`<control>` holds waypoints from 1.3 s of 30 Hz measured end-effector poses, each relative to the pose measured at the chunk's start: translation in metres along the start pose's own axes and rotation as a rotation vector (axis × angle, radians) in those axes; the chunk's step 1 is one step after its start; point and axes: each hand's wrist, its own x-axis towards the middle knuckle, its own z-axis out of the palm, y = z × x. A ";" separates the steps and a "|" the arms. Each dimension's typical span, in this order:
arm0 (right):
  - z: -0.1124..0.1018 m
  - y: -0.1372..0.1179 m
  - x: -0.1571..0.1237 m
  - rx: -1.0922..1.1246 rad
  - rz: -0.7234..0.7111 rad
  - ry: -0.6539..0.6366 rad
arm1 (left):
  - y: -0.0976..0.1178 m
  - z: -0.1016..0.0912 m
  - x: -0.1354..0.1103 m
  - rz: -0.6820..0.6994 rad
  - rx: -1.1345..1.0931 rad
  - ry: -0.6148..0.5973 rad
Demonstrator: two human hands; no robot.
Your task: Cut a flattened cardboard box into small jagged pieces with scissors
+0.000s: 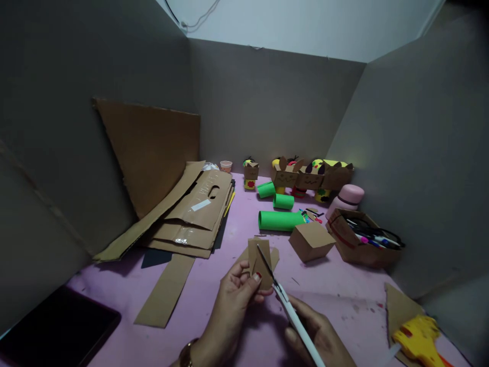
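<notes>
My left hand pinches a small piece of brown cardboard upright above the pink table. My right hand is closed round white-handled scissors. The dark blade lies across the cardboard piece, cutting into it from the right. Both hands are low in the middle of the view, close together.
A small cardboard box sits just beyond the hands, with green paper rolls behind it. Flat cardboard sheets are stacked at left. A cardboard tray of pens stands at right. A yellow tool lies at bottom right, a dark tablet at bottom left.
</notes>
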 end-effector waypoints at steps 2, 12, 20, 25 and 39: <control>0.000 0.000 0.000 -0.006 0.021 -0.032 | -0.002 -0.001 0.001 -0.012 -0.017 0.000; 0.002 0.004 0.001 0.018 0.041 0.003 | -0.001 0.000 0.000 -0.010 -0.057 -0.027; 0.006 0.017 0.005 0.103 0.081 -0.004 | 0.004 -0.001 0.002 -0.021 -0.044 -0.007; 0.006 0.003 0.005 0.119 0.017 -0.031 | 0.004 0.000 0.001 -0.080 -0.136 -0.036; -0.002 0.007 0.004 0.097 0.029 -0.049 | 0.006 -0.015 0.005 -0.510 -0.723 -0.285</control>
